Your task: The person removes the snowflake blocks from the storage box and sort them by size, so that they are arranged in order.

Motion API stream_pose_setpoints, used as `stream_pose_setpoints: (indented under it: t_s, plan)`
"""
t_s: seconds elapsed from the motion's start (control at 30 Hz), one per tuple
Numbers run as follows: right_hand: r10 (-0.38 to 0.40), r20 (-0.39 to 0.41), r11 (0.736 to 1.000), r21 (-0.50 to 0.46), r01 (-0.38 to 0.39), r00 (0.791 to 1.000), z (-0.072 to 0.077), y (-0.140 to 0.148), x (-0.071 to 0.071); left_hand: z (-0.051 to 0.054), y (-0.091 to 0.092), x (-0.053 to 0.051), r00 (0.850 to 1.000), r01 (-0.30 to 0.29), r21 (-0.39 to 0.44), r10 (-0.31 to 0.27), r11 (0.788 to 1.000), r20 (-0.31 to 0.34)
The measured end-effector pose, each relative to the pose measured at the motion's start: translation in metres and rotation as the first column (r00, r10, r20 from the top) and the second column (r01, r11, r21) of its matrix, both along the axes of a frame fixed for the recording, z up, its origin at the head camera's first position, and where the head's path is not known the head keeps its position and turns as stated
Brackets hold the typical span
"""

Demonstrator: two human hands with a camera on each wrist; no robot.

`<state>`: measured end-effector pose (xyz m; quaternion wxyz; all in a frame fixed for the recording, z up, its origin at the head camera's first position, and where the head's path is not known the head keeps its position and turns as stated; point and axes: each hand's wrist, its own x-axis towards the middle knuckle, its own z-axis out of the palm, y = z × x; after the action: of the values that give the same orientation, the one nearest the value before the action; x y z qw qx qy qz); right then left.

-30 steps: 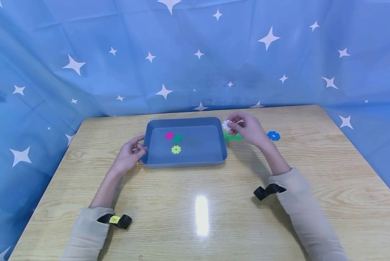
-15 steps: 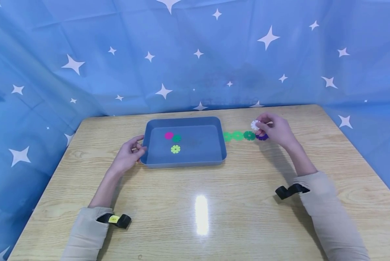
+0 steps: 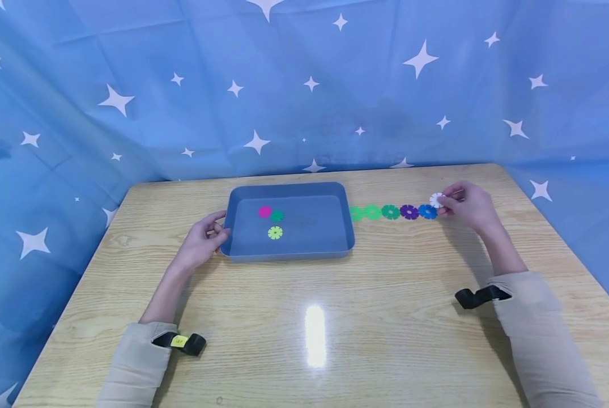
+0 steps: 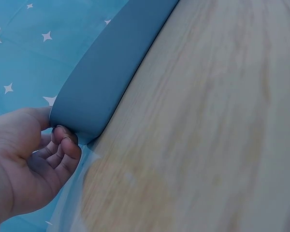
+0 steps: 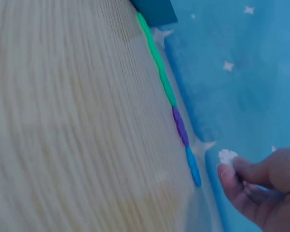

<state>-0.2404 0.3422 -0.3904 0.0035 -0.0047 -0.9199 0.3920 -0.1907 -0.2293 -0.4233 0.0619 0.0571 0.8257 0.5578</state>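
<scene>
Between thumb and fingers my right hand [image 3: 468,205] pinches a white notched disc [image 3: 437,200], held a little above the table by the blue disc [image 3: 427,212]. That blue piece ends a row running right from the tray: light green discs [image 3: 372,212], a darker green disc [image 3: 391,212] and a purple disc [image 3: 409,212]. My left hand [image 3: 198,242] grips the left end of the blue-grey tray [image 3: 289,257], thumb on the rim, seen also in the left wrist view. Inside the tray lie a pink disc [image 3: 265,212], a green disc [image 3: 277,216] and a yellow-green disc [image 3: 275,233].
The wooden table [image 3: 263,317] carries the tray and the row near its back edge. Behind it hangs a blue curtain [image 3: 284,113] with white stars. A light reflection shows on the tabletop in front of the tray.
My right hand has moved rightward along the row with the white disc, from beside the tray to the blue disc, uncovering the green and purple discs. The left hand stays on the tray.
</scene>
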Motion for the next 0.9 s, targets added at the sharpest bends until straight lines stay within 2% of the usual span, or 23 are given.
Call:
stream_pose_setpoints:
  t_s: [0.17,0.3,0.47,0.9]
  plan:
    - [-0.029,0.072,1.0,-0.003,0.03,0.997,-0.005,0.016,-0.001,0.0,0.0,0.0,1.0,0.003,0.004,-0.003,1.0,0.003]
    - [-0.065,0.106,0.997,0.055,0.059,0.992,-0.009,0.023,0.0,0.0,0.0,0.0,1.0,-0.001,0.001,0.001,1.0,0.002]
    - [-0.087,0.108,0.988,0.14,0.071,0.99,-0.011,0.025,0.0,-0.001,-0.001,-0.001,1.0,-0.005,-0.003,0.005,1.0,0.005]
    - [-0.088,0.094,0.973,0.221,0.066,0.992,-0.017,0.025,-0.002,0.0,0.0,-0.001,1.0,-0.009,-0.001,0.009,1.0,0.011]
